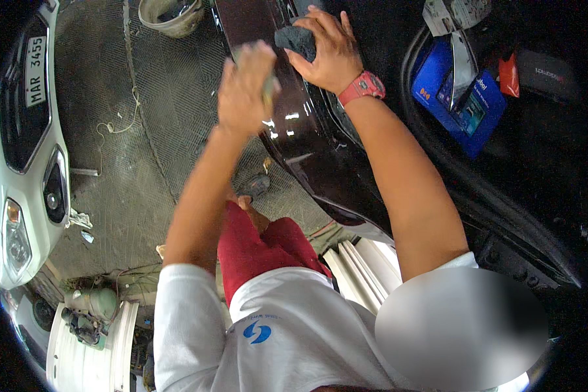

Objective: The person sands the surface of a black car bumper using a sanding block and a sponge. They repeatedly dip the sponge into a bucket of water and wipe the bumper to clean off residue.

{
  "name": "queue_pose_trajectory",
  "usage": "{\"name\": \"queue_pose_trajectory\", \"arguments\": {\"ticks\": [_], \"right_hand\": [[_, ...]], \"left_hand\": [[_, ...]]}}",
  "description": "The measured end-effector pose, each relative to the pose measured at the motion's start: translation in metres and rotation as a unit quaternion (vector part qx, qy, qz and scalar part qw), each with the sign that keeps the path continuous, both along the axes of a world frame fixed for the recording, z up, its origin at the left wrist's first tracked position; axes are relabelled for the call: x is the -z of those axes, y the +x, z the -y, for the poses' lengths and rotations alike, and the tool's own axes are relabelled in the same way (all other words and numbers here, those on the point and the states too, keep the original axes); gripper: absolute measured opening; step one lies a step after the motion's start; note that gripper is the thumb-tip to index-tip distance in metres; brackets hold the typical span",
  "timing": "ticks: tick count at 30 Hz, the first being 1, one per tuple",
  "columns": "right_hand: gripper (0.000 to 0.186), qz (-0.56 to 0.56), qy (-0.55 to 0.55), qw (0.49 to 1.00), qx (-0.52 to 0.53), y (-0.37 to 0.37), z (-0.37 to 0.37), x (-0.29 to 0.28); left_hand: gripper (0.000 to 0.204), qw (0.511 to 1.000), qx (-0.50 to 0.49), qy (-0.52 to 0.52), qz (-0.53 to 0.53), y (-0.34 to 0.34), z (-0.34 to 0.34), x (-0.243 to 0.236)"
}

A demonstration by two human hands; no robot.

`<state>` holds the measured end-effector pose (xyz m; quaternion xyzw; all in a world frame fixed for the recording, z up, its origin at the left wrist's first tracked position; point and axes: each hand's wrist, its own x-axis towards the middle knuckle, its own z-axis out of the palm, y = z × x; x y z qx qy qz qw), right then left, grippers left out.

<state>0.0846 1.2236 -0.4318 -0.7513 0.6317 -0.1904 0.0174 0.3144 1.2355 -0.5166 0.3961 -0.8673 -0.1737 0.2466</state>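
Pad [294, 42], dk gray, matte, w/ rounded edge

The right hand [330, 55] holds a grey pad [295, 42] over the maroon panel [310, 140]. The left hand [247, 88], blurred, is near the pad.

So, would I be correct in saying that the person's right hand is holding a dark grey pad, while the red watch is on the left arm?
Not quite, the arm is wrong: the head view shows the red watch on the right arm. The right hand is indeed holding the dark grey pad.
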Motion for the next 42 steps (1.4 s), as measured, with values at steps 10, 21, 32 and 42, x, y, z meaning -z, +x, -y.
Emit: {"name": "queue_pose_trajectory", "arguments": {"ticks": [10, 21, 32, 42], "right_hand": [[0.076, -0.063, -0.008, 0.991, -0.115, -0.003, -0.005, -0.003], [0.03, -0.048, 0.005, 0.997, -0.068, 0.02, 0.007, -0.015], [0.03, 0.039, 0.05, 0.996, 0.061, 0.087, 0.082, -0.031], [0.067, -0.095, -0.078, 0.989, 0.079, -0.001, 0.199, -0.033]], "left_hand": [[0.078, 0.985, 0.102, 0.114, 0.083, -0.021, -0.065, -0.018], [0.069, 0.996, -0.074, -0.008, -0.044, -0.067, 0.095, 0.014], [0.064, 0.996, -0.039, -0.025, -0.076, -0.038, 0.153, 0.017], [0.075, 0.977, 0.144, 0.139, -0.072, 0.007, 0.051, -0.003]]}}
